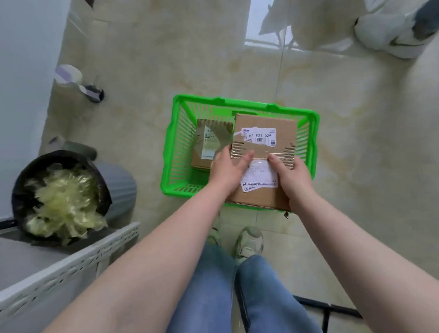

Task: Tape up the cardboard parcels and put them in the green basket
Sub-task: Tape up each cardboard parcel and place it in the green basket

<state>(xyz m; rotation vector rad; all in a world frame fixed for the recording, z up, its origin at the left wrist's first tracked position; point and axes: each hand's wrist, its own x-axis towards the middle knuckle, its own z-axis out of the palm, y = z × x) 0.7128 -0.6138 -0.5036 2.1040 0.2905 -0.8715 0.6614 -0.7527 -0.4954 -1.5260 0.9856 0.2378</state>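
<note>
The larger cardboard parcel (263,162) sits over the near right of the green basket (177,143), gripped at both sides: my left hand (227,169) and right hand (293,175) curl their fingers (276,161) onto its taped top. A smaller parcel (210,144) lies inside the basket, left of it.
</note>
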